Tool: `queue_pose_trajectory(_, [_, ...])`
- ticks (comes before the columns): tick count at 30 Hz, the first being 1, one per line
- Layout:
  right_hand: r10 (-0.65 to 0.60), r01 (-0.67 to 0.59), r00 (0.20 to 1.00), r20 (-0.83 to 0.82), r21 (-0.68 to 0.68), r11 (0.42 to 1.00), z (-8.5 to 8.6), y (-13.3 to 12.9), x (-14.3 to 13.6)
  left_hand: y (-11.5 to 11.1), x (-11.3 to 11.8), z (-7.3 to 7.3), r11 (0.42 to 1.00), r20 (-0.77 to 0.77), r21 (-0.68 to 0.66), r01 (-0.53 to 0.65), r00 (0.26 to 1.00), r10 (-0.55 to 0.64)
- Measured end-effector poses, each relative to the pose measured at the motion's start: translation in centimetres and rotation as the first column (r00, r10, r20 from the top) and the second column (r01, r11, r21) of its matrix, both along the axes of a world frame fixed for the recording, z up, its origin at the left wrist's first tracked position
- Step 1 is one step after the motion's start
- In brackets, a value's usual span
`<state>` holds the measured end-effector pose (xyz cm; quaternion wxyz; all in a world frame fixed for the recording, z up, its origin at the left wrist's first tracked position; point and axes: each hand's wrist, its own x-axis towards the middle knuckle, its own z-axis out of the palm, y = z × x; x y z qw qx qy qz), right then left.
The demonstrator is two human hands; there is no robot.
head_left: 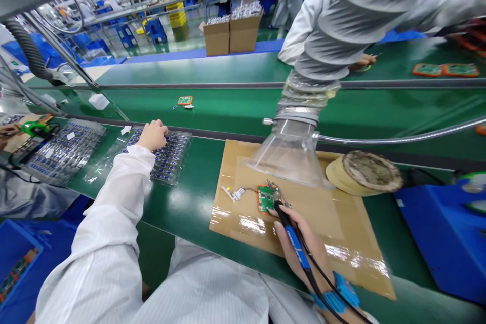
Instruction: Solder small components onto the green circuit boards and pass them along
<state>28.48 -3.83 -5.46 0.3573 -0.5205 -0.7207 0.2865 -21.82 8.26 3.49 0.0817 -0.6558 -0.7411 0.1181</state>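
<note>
My right hand [304, 243] grips a blue and black soldering iron [294, 240], a cable trailing back over my wrist. Its tip end lies over a green circuit board [265, 199] with an orange edge, and my fingers partly cover the board's lower right side. A dark wire links the board to a small white and silver part [238, 194] on its left. My left hand [153, 135] is on a clear plastic tray [175, 157] holding rows of small blue parts. Its fingers curl down into the tray; whatever their tips pinch is hidden.
A clear extractor hood [290, 149] hangs low over the brown work mat [235, 223]. Right of it are a round, cream-coloured container [364, 174] and a blue box [436, 233]. Another tray [68, 149] lies left. A board [185, 100] sits on the green belt; a co-worker's sleeve [307, 25] is opposite.
</note>
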Motion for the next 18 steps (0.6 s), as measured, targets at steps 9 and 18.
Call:
queue_pose_trajectory(9, [0.011,-0.011,1.0,-0.007,0.041,0.999,-0.2,0.0,0.0,0.2,-0.2,1.1,0.999,-0.013,-0.031,-0.012,1.0,0.012])
queue_pose_trajectory(18, [-0.004,0.004,1.0,0.001,0.106,0.994,0.8,0.1,-0.2,-4.5,12.5,-0.4,0.896,0.895,0.35,-0.275,0.38,-0.233])
